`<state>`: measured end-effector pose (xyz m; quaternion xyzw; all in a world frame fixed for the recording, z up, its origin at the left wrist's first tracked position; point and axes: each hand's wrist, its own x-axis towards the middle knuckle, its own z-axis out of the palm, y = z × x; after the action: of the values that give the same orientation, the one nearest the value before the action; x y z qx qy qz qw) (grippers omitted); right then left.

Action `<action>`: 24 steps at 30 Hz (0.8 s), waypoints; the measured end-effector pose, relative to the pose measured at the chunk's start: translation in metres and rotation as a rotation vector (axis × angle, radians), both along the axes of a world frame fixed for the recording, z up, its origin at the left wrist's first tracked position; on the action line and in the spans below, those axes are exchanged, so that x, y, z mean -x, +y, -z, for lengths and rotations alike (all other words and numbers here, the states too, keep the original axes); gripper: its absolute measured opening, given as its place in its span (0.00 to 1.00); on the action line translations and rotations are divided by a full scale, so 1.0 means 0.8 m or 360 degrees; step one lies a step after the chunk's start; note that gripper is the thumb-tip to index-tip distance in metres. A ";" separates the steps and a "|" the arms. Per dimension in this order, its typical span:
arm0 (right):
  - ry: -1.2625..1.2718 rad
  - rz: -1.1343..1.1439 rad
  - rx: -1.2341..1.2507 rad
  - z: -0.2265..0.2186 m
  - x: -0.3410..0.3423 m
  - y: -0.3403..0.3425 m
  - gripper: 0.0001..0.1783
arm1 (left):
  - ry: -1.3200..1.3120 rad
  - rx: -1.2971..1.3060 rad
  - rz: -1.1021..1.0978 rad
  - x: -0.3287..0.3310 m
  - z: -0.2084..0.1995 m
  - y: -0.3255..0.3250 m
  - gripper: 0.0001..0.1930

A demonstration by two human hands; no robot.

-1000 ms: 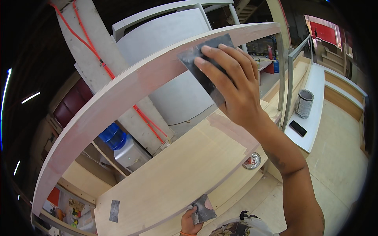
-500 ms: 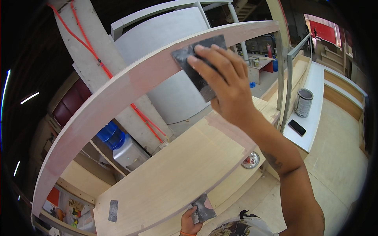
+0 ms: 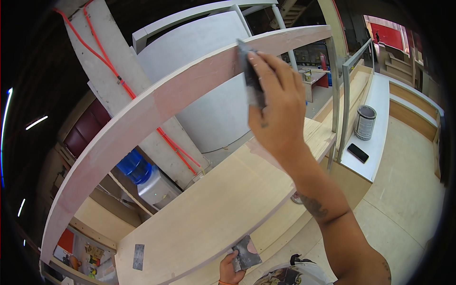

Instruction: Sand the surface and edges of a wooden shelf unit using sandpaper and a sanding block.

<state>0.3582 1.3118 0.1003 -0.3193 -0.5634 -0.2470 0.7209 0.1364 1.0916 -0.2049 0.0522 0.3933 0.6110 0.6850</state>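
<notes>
My right hand (image 3: 280, 111) is raised and grips a dark, flat putty spreader (image 3: 252, 80), seen nearly edge-on. Its upper edge is at the front face of a long curved wooden beam (image 3: 178, 95), which bears pinkish filler patches. Whether the blade touches the face, I cannot tell for sure. Low down, near my body, my left hand (image 3: 230, 270) holds a second dark spreader plate (image 3: 249, 254) with a pink dab of filler on it. A third dark, flat spreader (image 3: 138, 257) lies on the pale wooden counter top (image 3: 199, 213).
Metal posts (image 3: 334, 85) support the beam's right end. On a white ledge at right stand an open can (image 3: 365, 122) and a phone (image 3: 357, 153). A round tin (image 3: 297, 197) shows partly behind my forearm. Behind the beam are a water dispenser (image 3: 156, 187) and a pillar with orange conduits (image 3: 124, 85).
My right hand has turned the spreader from showing its broad face to nearly edge-on, staying near the same stretch of beam. My left hand and its plate have hardly moved.
</notes>
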 end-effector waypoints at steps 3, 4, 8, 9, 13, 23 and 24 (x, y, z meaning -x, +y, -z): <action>-0.0046 -0.0124 0.0094 -0.008 0.036 -0.034 0.35 | 0.0005 0.0002 -0.0061 0.004 0.006 -0.004 0.19; -0.0048 -0.0124 0.0095 -0.010 0.045 -0.043 0.35 | -0.0011 0.0004 -0.0057 0.005 0.008 -0.004 0.19; -0.0229 -0.0295 0.0079 0.001 0.069 -0.071 0.36 | 0.0060 0.0009 -0.0036 -0.006 -0.006 -0.001 0.19; -0.0306 -0.0311 0.0032 0.008 0.073 -0.073 0.35 | 0.0063 0.0005 -0.0034 -0.006 -0.005 -0.001 0.19; -0.0482 -0.0273 -0.0088 0.039 0.051 -0.063 0.31 | 0.0007 0.0031 -0.0076 -0.001 0.003 -0.006 0.18; -0.0374 -0.0028 -0.0351 0.020 -0.001 0.027 0.27 | -0.0024 0.0014 -0.0077 -0.008 0.003 -0.012 0.17; -0.0380 -0.0073 -0.0312 0.022 0.005 0.028 0.27 | -0.0022 0.0014 -0.0078 -0.010 0.001 -0.012 0.17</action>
<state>0.3542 1.3343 0.0825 -0.2026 -0.6255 -0.3205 0.6819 0.1442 1.0821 -0.2060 0.0352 0.3925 0.6262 0.6728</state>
